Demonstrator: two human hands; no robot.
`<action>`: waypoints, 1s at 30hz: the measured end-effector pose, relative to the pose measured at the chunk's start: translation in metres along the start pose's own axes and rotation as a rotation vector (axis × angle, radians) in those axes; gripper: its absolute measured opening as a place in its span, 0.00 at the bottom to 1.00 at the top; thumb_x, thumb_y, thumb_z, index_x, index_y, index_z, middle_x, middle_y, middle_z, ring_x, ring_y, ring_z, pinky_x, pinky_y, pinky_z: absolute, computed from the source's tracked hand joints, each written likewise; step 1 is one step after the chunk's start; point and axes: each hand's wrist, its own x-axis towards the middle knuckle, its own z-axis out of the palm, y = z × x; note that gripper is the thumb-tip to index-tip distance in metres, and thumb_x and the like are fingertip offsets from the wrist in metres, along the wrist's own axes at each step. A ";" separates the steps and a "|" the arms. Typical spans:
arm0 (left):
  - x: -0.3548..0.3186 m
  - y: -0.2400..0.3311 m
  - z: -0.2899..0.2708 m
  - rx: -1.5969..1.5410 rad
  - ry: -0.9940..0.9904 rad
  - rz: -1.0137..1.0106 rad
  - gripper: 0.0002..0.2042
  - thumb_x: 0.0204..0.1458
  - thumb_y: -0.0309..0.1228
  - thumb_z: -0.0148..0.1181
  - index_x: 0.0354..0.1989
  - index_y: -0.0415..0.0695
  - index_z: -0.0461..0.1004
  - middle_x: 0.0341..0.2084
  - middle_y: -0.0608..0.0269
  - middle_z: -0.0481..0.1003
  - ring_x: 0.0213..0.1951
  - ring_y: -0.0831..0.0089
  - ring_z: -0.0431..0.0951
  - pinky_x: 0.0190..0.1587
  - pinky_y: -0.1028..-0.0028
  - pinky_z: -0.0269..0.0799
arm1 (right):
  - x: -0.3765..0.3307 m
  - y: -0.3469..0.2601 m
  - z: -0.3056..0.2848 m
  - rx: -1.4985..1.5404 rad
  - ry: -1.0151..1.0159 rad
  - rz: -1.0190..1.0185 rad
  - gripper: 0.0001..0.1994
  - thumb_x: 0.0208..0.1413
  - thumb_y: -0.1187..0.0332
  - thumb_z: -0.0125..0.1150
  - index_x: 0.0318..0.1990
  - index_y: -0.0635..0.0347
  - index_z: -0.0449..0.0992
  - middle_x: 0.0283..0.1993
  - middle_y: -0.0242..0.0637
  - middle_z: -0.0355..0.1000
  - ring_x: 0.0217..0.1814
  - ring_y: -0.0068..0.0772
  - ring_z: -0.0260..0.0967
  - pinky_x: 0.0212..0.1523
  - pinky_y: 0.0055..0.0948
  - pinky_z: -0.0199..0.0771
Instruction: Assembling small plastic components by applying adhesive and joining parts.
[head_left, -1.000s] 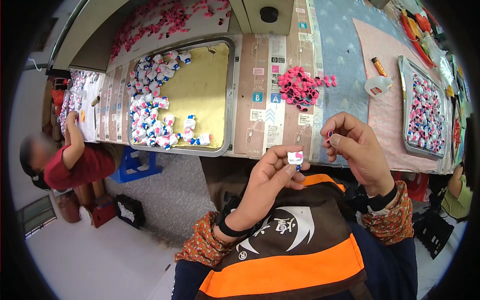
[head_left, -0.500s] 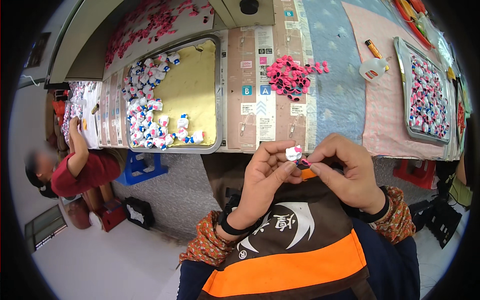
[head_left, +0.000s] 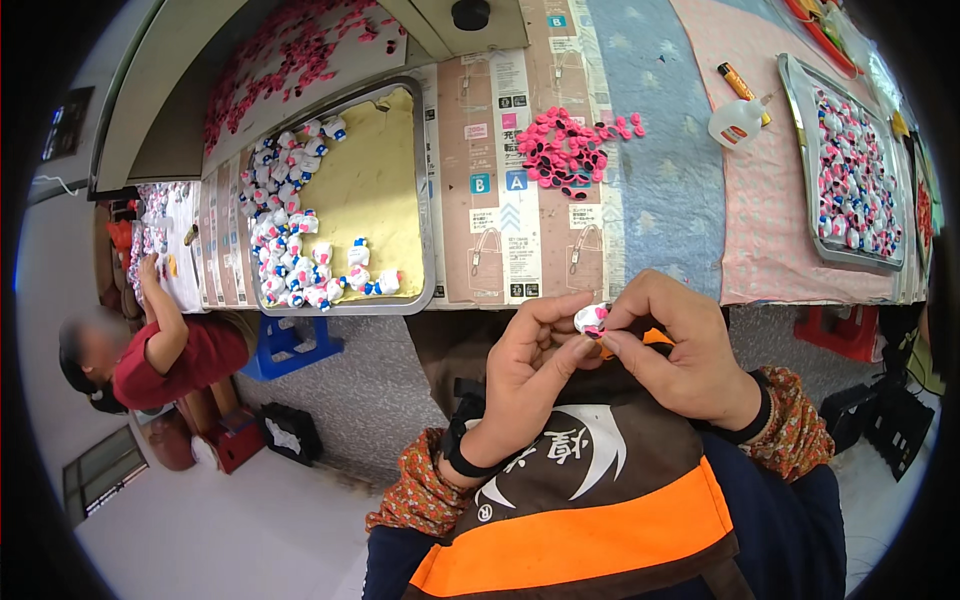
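In front of my apron, my left hand (head_left: 522,372) pinches a small white figurine (head_left: 588,318) with pink and blue parts. My right hand (head_left: 690,352) is closed at the fingertips on a small pink and black piece (head_left: 594,334), which touches the figurine's lower side. The fingers partly cover both. On the table beyond lies a loose pile of similar pink and black pieces (head_left: 560,152). Several like white, blue and pink figurines (head_left: 285,210) crowd the left side of a metal tray (head_left: 424,230) with a yellow lining.
A second metal tray (head_left: 808,165), filled with small figurines, sits at the right. Beside it are a white squeeze bottle (head_left: 737,124) and an orange tube (head_left: 736,82). Blue cloth (head_left: 655,150) and pink cloth (head_left: 755,230) cover the table. Another person (head_left: 180,350) works at the far left.
My right hand has brought the pink and black piece from beside the figurine up against it. The figurine has tilted in my left fingers. The view has shifted slightly.
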 end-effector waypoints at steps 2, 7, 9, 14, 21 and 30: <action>0.000 0.000 0.000 0.023 -0.003 0.000 0.18 0.61 0.19 0.54 0.60 0.33 0.64 0.45 0.55 0.75 0.45 0.74 0.78 0.49 0.75 0.78 | 0.000 0.001 0.000 -0.015 0.004 -0.028 0.07 0.50 0.82 0.63 0.33 0.65 0.71 0.32 0.40 0.70 0.33 0.35 0.73 0.33 0.30 0.71; -0.002 -0.003 0.000 0.046 -0.005 0.007 0.19 0.60 0.17 0.54 0.60 0.33 0.64 0.47 0.54 0.74 0.47 0.74 0.77 0.50 0.74 0.78 | 0.000 0.008 0.001 -0.077 0.032 -0.100 0.07 0.48 0.83 0.63 0.32 0.64 0.70 0.30 0.40 0.68 0.30 0.38 0.71 0.29 0.31 0.69; -0.002 -0.005 0.000 0.055 -0.011 0.024 0.19 0.60 0.17 0.54 0.60 0.33 0.64 0.48 0.53 0.74 0.48 0.73 0.77 0.51 0.73 0.77 | -0.001 0.009 0.002 -0.082 0.034 -0.085 0.08 0.47 0.82 0.63 0.31 0.64 0.70 0.29 0.41 0.67 0.28 0.39 0.69 0.28 0.32 0.68; -0.004 -0.005 0.002 0.089 -0.010 0.050 0.20 0.60 0.15 0.54 0.60 0.33 0.64 0.48 0.54 0.73 0.50 0.74 0.76 0.53 0.74 0.76 | -0.003 0.009 0.005 -0.117 0.073 -0.107 0.09 0.45 0.83 0.63 0.30 0.64 0.69 0.28 0.41 0.66 0.27 0.42 0.68 0.27 0.35 0.66; -0.005 -0.004 0.007 0.122 0.002 0.080 0.19 0.60 0.16 0.53 0.60 0.34 0.65 0.49 0.58 0.72 0.47 0.78 0.75 0.51 0.76 0.75 | -0.002 0.008 0.008 -0.286 0.127 -0.308 0.12 0.43 0.83 0.63 0.30 0.61 0.65 0.27 0.43 0.64 0.25 0.48 0.64 0.25 0.39 0.64; -0.002 -0.007 0.008 -0.048 0.018 0.000 0.16 0.61 0.19 0.53 0.58 0.33 0.65 0.48 0.56 0.74 0.48 0.75 0.76 0.53 0.74 0.76 | -0.002 0.009 0.010 -0.313 0.136 -0.326 0.12 0.42 0.82 0.63 0.30 0.60 0.65 0.27 0.42 0.64 0.26 0.47 0.65 0.26 0.39 0.65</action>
